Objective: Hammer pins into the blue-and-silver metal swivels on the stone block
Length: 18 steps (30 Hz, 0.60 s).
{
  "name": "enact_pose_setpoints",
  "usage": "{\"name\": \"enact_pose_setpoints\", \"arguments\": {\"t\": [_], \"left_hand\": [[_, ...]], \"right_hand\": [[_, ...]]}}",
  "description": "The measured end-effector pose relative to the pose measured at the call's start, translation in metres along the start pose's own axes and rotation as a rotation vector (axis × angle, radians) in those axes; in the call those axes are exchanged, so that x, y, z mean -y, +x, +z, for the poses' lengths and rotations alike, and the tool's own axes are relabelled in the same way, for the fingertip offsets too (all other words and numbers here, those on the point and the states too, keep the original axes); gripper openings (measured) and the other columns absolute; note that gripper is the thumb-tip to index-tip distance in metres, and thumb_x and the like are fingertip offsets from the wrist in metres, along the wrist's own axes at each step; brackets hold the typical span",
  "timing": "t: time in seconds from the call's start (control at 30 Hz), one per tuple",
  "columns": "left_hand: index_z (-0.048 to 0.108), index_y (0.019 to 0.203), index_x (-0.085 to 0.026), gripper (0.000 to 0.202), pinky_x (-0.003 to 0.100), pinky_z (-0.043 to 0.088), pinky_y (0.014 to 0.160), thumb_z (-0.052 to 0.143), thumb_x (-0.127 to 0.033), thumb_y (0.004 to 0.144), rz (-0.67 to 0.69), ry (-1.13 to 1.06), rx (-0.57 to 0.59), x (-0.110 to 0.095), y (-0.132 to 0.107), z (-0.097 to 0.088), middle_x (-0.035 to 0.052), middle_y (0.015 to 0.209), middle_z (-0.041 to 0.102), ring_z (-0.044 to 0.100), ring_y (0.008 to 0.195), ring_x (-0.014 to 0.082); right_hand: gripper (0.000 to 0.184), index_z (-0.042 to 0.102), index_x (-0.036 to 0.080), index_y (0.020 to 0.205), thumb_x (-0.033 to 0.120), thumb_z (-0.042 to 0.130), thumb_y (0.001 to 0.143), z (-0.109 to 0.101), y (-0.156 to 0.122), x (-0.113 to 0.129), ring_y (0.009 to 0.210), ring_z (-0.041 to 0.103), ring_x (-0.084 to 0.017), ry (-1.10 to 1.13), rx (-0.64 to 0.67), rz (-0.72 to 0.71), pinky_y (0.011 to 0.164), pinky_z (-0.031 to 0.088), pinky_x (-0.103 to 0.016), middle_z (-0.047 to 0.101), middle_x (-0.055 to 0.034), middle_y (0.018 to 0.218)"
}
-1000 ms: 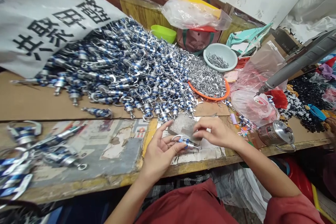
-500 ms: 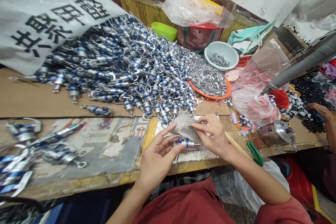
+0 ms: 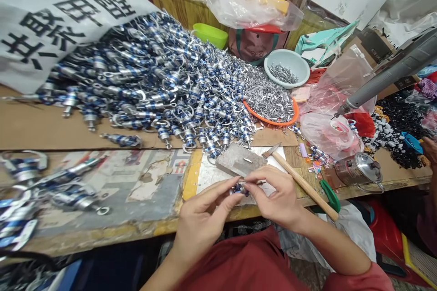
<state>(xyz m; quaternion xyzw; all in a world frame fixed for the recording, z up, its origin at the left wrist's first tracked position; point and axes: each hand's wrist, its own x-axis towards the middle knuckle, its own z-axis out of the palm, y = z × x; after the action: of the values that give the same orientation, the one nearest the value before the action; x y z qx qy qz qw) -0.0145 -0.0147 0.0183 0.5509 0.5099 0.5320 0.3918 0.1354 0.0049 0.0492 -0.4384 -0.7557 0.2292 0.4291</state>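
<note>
A small blue-and-silver metal fitting point(image 3: 239, 189) is held between both hands over the table's front edge, largely covered by fingers. My left hand point(image 3: 208, 211) is closed on its left side with thumb and fingers. My right hand point(image 3: 278, 193) pinches its right side, where a thin silver end sticks out. Just beyond the hands lies a flat grey block point(image 3: 235, 158) with a small metal tab point(image 3: 248, 160) on top. To the right, a hammer point(image 3: 303, 184) rests with its wooden handle slanting under my right forearm.
A large heap of similar blue-and-silver fittings point(image 3: 153, 77) fills the back left; several more lie front left. Small metal tabs fill an orange tray point(image 3: 296, 111) and a pale bowl point(image 3: 303, 72). An electric screwdriver point(image 3: 382, 75) hangs at right, above a lidded metal cup point(image 3: 358, 170).
My right hand has come down from the grey block to the fitting, and the hands now meet. The block and hammer show more fully. The view has shifted slightly.
</note>
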Motion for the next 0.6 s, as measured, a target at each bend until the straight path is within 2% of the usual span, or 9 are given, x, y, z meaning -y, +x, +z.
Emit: {"name": "enact_pose_setpoints", "arguments": {"t": [0.1, 0.2, 0.33, 0.5, 0.6], "left_hand": [[0.074, 0.080, -0.027, 0.018, 0.023, 0.059, 0.055, 0.063, -0.016, 0.070, -0.034, -0.074, 0.050, -0.005, 0.004, -0.003, 0.0005, 0.084, 0.075, 0.069, 0.063, 0.0166], [0.074, 0.079, -0.027, 0.019, 0.022, 0.058, 0.051, 0.063, -0.015, 0.071, -0.027, -0.076, 0.041, -0.001, 0.002, -0.005, 0.0002, 0.082, 0.075, 0.067, 0.052, 0.0134], [0.072, 0.092, -0.025, 0.023, 0.023, 0.059, 0.059, 0.065, -0.017, 0.072, -0.012, -0.022, -0.040, 0.008, -0.004, -0.008, -0.0003, 0.079, 0.075, 0.069, 0.059, 0.0149], [0.059, 0.115, -0.029, 0.044, 0.023, 0.058, 0.071, 0.061, -0.010, 0.075, 0.167, 0.014, 0.012, 0.008, -0.004, -0.012, -0.0042, 0.081, 0.075, 0.071, 0.068, 0.0132], [0.050, 0.123, -0.036, 0.054, 0.023, 0.057, 0.072, 0.058, -0.008, 0.077, 0.313, 0.123, -0.001, 0.003, -0.002, -0.014, -0.0067, 0.083, 0.075, 0.070, 0.069, 0.0122]], "right_hand": [[0.006, 0.061, 0.017, 0.078, 0.013, 0.058, 0.075, 0.003, -0.005, -0.001, 0.066, 0.059, -0.013, 0.059, -0.031, 0.057, 0.062, 0.048, -0.025, 0.064, -0.0023, 0.070], [0.005, 0.057, 0.017, 0.076, 0.013, 0.060, 0.073, 0.010, -0.013, -0.003, 0.068, 0.060, -0.014, 0.145, -0.070, 0.105, 0.064, 0.049, -0.025, 0.063, -0.0033, 0.071], [0.008, 0.054, 0.017, 0.077, 0.014, 0.061, 0.075, 0.014, -0.018, -0.005, 0.068, 0.061, -0.014, 0.253, -0.125, 0.181, 0.064, 0.050, -0.026, 0.063, -0.0029, 0.071], [0.012, 0.055, 0.017, 0.078, 0.008, 0.060, 0.074, 0.007, -0.013, -0.004, 0.072, 0.061, -0.015, 0.139, 0.043, -0.073, 0.067, 0.050, -0.029, 0.064, -0.0050, 0.074], [0.017, 0.052, 0.019, 0.080, 0.007, 0.062, 0.072, 0.006, -0.014, -0.001, 0.070, 0.061, -0.015, 0.193, -0.022, -0.022, 0.067, 0.050, -0.029, 0.064, -0.0034, 0.074]]}}
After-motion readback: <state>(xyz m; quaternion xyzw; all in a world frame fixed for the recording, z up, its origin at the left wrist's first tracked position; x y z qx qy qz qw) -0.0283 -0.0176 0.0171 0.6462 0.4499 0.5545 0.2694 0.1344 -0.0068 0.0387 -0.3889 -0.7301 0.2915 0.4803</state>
